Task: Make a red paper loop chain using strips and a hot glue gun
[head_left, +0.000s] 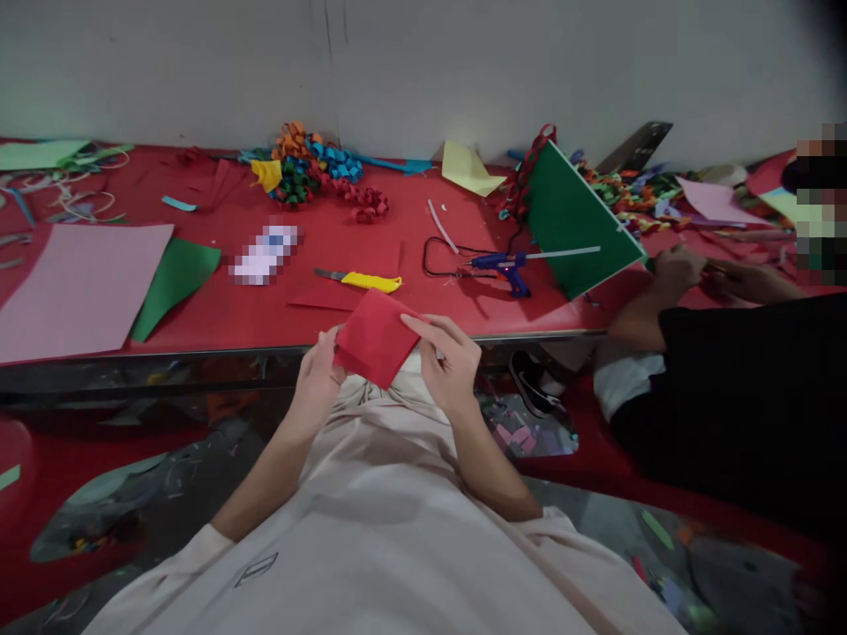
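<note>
A square piece of red paper (378,339) is held between my two hands, just in front of the table's near edge. My left hand (318,379) grips its left corner, thumb on top. On the opposite side, my right hand (451,357) pinches the right corner, its index finger lying along the paper's upper face. Just beyond the paper lies a yellow utility knife (371,281), blade out to the left. More red paper (324,298) rests flat beneath and beside the knife. To the right is a blue hot glue gun (503,265) with a glue stick in its back.
The red table (218,322) carries pink sheets (79,282), green paper (172,282), curled paper chains (318,172) and a pale yellow sheet (471,168). A green board (582,225) leans at right. Beside me, a co-worker in black (741,379) has both hands at the table.
</note>
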### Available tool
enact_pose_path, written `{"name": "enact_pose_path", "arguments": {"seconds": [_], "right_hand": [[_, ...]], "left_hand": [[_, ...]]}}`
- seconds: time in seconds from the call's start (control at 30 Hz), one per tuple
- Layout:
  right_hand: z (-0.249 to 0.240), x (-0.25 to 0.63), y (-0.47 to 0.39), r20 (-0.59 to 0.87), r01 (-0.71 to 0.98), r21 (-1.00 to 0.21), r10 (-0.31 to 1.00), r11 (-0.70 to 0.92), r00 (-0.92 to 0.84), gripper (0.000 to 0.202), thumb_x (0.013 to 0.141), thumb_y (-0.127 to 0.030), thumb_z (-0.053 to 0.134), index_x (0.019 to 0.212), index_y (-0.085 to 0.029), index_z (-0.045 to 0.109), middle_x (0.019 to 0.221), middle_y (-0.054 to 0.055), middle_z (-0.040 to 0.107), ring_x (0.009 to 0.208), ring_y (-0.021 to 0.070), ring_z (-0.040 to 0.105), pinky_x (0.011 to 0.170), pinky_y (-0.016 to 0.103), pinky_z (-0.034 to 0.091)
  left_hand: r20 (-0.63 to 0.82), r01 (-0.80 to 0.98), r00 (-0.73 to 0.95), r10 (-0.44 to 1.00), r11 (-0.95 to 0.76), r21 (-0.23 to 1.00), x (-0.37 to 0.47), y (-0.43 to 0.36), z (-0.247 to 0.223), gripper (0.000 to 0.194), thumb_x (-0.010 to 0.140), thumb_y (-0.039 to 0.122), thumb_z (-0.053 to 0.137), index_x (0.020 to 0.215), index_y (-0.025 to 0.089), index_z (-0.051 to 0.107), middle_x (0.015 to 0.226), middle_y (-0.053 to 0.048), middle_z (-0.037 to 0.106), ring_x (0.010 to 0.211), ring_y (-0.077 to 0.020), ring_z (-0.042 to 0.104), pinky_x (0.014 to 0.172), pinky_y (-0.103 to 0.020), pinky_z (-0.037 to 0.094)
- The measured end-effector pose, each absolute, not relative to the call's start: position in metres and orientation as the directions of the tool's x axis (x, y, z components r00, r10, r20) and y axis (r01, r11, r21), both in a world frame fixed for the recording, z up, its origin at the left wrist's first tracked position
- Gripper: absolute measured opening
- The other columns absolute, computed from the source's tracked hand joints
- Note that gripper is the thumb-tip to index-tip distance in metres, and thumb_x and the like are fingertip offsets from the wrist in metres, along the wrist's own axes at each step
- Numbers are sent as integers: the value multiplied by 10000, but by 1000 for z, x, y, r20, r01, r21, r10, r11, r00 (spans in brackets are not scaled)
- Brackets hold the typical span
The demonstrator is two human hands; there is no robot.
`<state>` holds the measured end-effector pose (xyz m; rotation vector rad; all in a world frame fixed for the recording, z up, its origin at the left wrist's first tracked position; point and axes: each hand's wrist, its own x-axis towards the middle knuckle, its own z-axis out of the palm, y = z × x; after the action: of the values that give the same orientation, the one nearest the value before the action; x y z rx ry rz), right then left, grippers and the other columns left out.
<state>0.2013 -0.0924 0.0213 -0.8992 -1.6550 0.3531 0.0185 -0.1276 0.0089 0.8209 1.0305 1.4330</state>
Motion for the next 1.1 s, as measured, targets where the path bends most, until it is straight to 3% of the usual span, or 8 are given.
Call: {"name": "enact_pose_path", "arguments": {"seconds": [0.17, 0.27, 0.37, 0.47, 0.57, 0.8, 1.0, 1.1], "right_hand": [[18, 203, -101, 676, 234, -701, 732, 674, -84, 360, 1011, -234, 461, 1270, -278, 707, 1178, 104, 745, 1019, 203, 725, 865, 352, 585], [38, 206, -89, 533, 143, -822, 833, 552, -150, 441, 997, -351, 522, 1423, -244, 563, 1185, 112, 752, 1002, 218, 727, 868, 376, 579], [64, 203, -58, 412, 214, -854, 867, 474, -280, 277, 921, -369, 661, 1136, -202, 712, 926, 44, 774, 827, 172, 706, 776, 302, 556], [87, 194, -13, 441, 163, -866, 875, 474, -200, 206, 910, -387, 670, 907, -184, 705, 765, -1, 699, 684, 123, 632, 668, 257, 511], [105, 185, 33, 502, 54, -860, 861, 507, -83, 222, 923, -420, 657, 923, -198, 665, 771, -12, 671, 669, 109, 607, 636, 247, 493], [147, 181, 100, 494, -91, -870, 857, 485, -149, 278, 859, -400, 742, 1032, -215, 627, 1000, 49, 769, 941, 180, 732, 845, 342, 606], [161, 174, 138, 447, -112, -893, 885, 435, -127, 289, 828, -361, 783, 1054, -221, 671, 1022, 45, 794, 973, 199, 751, 927, 389, 625], [156, 173, 156, 419, -101, -907, 894, 408, -157, 286, 820, -384, 799, 1041, -228, 706, 1033, 40, 797, 970, 200, 753, 927, 380, 631]], "left_hand": [[141, 30, -250, 958, -138, 990, 8, -124, 20, 478, 880, 421, 743, 1296, 219, 620, 1362, -109, 648, 1186, -243, 670, 979, -349, 579], [208, 122, -62, 976, -200, 972, -2, -109, 34, 485, 907, 362, 711, 1352, 221, 576, 1346, -121, 648, 1087, -209, 708, 885, -294, 603], [320, 178, 69, 945, -327, 928, -9, -75, 55, 554, 889, 345, 728, 1399, 242, 535, 1355, -118, 638, 1072, -206, 719, 817, -262, 608], [442, 260, -74, 894, -410, 874, -10, -28, 78, 520, 829, 348, 788, 1293, 207, 600, 1115, -85, 723, 933, -186, 740, 739, -247, 605], [454, 182, -146, 879, -427, 886, -6, 19, 101, 457, 816, 370, 800, 1207, 191, 645, 926, -53, 744, 799, -174, 739, 675, -255, 609], [523, 107, -244, 817, -513, 852, -2, 90, 143, 440, 830, 371, 802, 1220, 220, 667, 805, -12, 723, 788, -174, 738, 695, -267, 619], [475, -32, -266, 839, -500, 866, -6, 127, 153, 366, 820, 432, 810, 1070, 183, 716, 873, -43, 764, 876, -206, 759, 811, -325, 644], [455, -2, -236, 858, -469, 883, -13, 140, 153, 404, 825, 435, 806, 1133, 192, 708, 842, -33, 767, 841, -201, 761, 782, -318, 646]]}}
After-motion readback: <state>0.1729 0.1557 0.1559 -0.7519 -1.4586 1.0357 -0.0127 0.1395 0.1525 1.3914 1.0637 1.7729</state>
